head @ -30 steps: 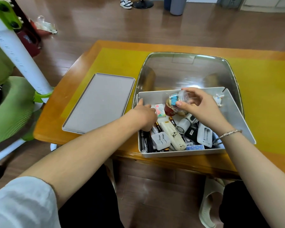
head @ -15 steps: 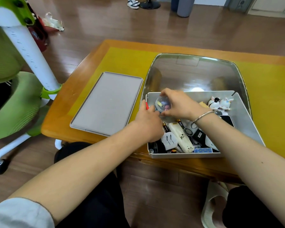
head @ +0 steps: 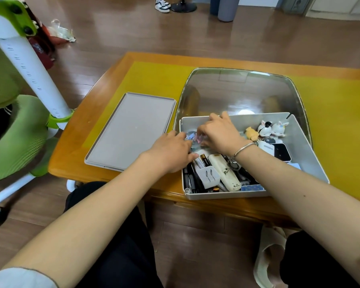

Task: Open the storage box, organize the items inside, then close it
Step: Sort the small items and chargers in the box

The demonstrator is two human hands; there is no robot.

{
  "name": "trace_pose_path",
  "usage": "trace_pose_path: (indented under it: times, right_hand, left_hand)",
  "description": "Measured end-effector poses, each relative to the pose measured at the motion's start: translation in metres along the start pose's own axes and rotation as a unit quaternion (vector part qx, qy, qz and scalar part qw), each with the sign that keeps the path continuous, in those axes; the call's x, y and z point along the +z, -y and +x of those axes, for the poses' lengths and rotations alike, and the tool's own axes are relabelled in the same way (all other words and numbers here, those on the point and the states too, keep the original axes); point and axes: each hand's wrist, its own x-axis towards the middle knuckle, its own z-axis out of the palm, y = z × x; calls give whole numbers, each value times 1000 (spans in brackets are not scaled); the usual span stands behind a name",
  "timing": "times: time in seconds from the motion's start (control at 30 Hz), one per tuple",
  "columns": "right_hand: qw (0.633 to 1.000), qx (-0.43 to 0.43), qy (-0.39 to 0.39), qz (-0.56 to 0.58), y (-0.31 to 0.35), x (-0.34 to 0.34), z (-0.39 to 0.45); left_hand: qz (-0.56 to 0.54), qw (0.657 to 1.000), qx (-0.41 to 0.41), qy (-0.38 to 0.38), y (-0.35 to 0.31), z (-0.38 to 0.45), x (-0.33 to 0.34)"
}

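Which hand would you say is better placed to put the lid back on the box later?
Probably the left hand: it sits at the box's left edge, right beside the lid. The right hand is further in, over the small clear item.

A brown wooden floor (head: 195, 34) is being lit with soft glare. A wooden table (head: 104, 84) is being covered by a yellow mat (head: 150, 80). A green chair (head: 13, 121) is being seen at the far left, sneakers (head: 162, 5) at the top.
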Motion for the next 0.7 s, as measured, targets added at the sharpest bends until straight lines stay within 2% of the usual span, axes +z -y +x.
trace_pose_path:
  times: [0.1,0.3,0.43,0.53,0.7]
  right_hand:
    - [1000,6,-3,-10,-2,-1,-4]
    - [994,61,-47,76,-15,-8,-30]
    - [992,69,29,100,-5,-7,-52]
    - [990,54,80,106,3,-2,-56]
    - [983,44,141,107,7,5,-52]
  left_hand:
    - [7,1000,-2,0,1,4,0]
    - [36,999,-17,-30,-1,16,3]
    - [39,999,17,15,-13,20,11]
    - [57,997,10,50,-19,21,16]
    - [67,996,-9,51,-21,23,18]
